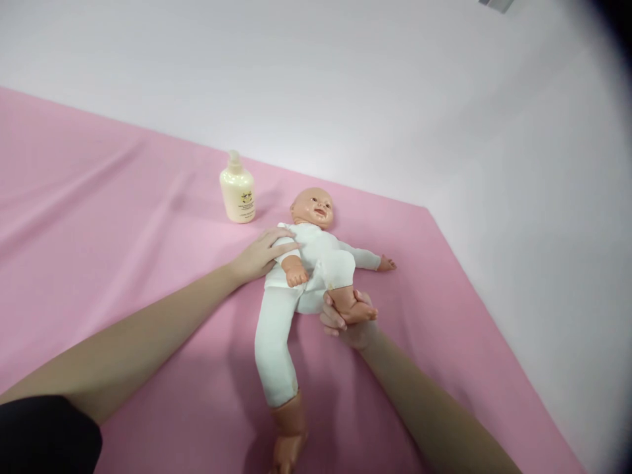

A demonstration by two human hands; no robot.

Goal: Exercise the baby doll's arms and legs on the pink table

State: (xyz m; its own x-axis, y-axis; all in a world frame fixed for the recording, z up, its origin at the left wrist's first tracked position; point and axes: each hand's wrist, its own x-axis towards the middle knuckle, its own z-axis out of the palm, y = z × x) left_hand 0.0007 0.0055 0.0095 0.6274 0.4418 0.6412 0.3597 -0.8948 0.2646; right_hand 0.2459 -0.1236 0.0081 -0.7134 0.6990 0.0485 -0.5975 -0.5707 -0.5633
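A baby doll point(320, 242) in a white cloth suit lies on its back, head at the far end. Against its side and upper arm rests my left hand point(261, 253), fingers laid over the sleeve and holding it. My right hand point(351, 329) is wrapped from below around the lower leg and foot point(348, 303) on the right, which is raised and bent at the knee. The other leg point(276, 342) stretches toward me, its bare foot partly cut off by the lower edge. One doll arm reaches out to the right; the other lies bent by my left hand.
A cream pump bottle point(237, 191) with a printed label stands upright to the left of the doll's head. Under everything spreads a pink cloth point(123, 217) with soft folds. Its edges slant along the back and right, with a pale surface point(494, 131) beyond.
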